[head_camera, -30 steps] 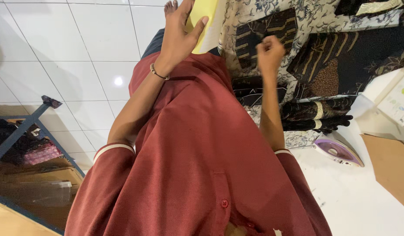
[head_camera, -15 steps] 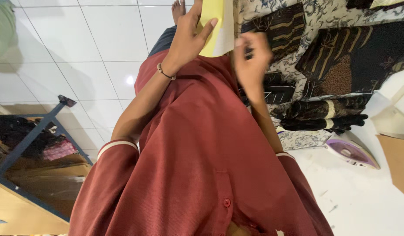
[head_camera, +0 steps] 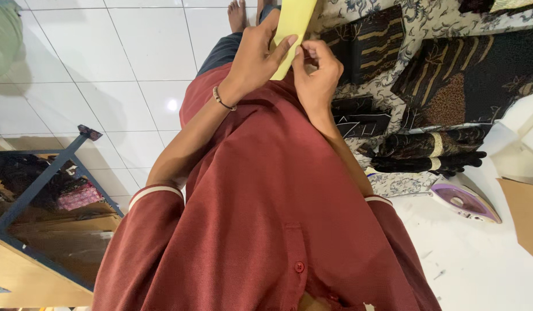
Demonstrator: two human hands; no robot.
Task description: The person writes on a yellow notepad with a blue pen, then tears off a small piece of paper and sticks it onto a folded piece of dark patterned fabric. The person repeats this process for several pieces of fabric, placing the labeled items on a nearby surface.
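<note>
**Both hands on a yellow strip, head view looking down the torso**

The left hand (head_camera: pixel 256 57) is closed around a flat pale-yellow strip of paper or card (head_camera: pixel 290 29), thumb pressed across its lower part; a thin beaded bracelet (head_camera: pixel 222 99) sits on that wrist. The right hand (head_camera: pixel 316 72), at 3 o'clock of the left and touching it, is curled, with its fingertips pinching the strip's lower edge. The strip runs up toward 12 o'clock and leaves the frame at the top.

The hands are held out in front of a dark red buttoned shirt (head_camera: pixel 261 219) with white-trimmed short sleeves. At 1 to 3 o'clock lie folded dark brown and cream patterned cloths (head_camera: pixel 451 75). At 4 o'clock a purple and white clothes iron (head_camera: pixel 465 201) rests on a white counter (head_camera: pixel 479 265). White floor tiles (head_camera: pixel 122 63) fill 10 o'clock; a blue metal frame (head_camera: pixel 42 184) stands at 8 o'clock.
</note>
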